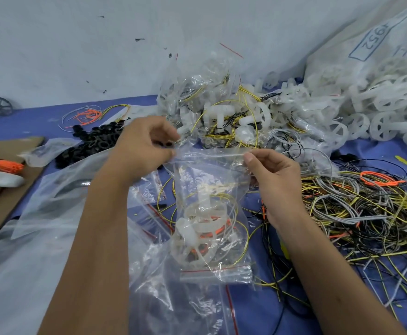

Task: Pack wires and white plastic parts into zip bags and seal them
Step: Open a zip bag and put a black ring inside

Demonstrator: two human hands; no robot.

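Note:
I hold a clear zip bag up by its top edge above the blue table. My left hand pinches the top left corner and my right hand pinches the top right. Inside the bag hang a white plastic wheel part and coiled yellow and orange wires. A black ring shows inside my left fingers. I cannot tell whether the bag's top strip is pressed closed.
Empty zip bags with red strips lie under the held bag. A tangle of loose wires covers the right side. Packed bags and white wheel parts pile up behind. Black rings and cardboard sit left.

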